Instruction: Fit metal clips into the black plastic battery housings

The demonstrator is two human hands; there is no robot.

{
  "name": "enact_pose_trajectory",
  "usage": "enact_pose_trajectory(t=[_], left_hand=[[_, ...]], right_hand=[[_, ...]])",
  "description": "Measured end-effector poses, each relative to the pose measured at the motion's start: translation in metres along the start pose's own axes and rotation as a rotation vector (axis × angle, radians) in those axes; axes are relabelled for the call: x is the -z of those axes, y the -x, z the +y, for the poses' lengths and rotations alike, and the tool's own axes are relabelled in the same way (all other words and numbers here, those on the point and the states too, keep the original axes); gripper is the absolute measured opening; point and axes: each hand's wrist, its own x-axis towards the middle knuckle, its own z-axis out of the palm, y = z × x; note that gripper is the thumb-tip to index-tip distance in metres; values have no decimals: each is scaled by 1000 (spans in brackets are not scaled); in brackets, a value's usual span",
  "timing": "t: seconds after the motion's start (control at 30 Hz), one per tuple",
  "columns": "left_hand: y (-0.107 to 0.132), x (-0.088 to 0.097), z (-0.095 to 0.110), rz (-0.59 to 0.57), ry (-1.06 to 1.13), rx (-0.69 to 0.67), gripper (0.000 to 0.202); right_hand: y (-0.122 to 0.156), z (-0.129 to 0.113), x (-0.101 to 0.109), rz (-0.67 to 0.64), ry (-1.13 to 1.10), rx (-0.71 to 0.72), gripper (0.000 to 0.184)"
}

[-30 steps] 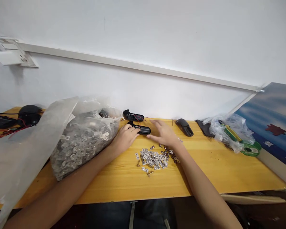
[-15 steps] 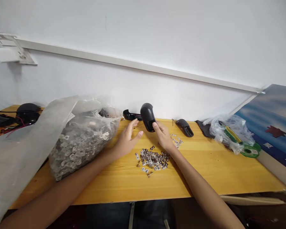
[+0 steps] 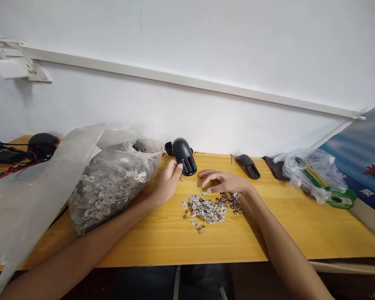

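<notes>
A black computer mouse (image 3: 181, 153) with an uncovered battery slot at its lower end is raised above the table. My left hand (image 3: 168, 183) grips that mouse by its lower left edge, thumb on top. Just right of it, my right hand (image 3: 226, 182) hovers at the far edge of a pile of small metal terminal pieces (image 3: 206, 208). Its fingers are spread and bent, with nothing visible between them. Under the right wrist, several darker metal pieces (image 3: 234, 203) lie at the pile's right side.
A large clear plastic bag (image 3: 106, 200) full of metal pieces stands on the left. Behind my right hand lies another black mouse (image 3: 249, 166). Further right are a plastic bag with a green-yellow tool (image 3: 315, 177) and a green spool (image 3: 340, 200). The wall (image 3: 206, 137) borders the wooden table (image 3: 284, 225).
The mouse has passed from my right hand to my left and shifted slightly left. My right hand has let go and moved right, over the metal pieces. Dark pieces now lie further right.
</notes>
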Motion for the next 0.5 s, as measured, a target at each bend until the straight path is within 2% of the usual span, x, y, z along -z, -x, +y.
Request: enact_pose_trajectory(t=[0.13, 0.33, 0.43, 0.5], left_hand=[[0, -1, -5, -31, -4, 28, 31], [1, -4, 3, -47, 115, 132, 39], [1, -3, 9, -54, 188, 229, 35], [0, -3, 10, -60, 241, 276, 32]], right_hand=[[-1, -3, -4, 30, 132, 11, 19], [-5, 5, -11, 25, 151, 17, 12], [-6, 6, -14, 35, 28, 15, 14], [-6, 4, -17, 105, -107, -36, 20]])
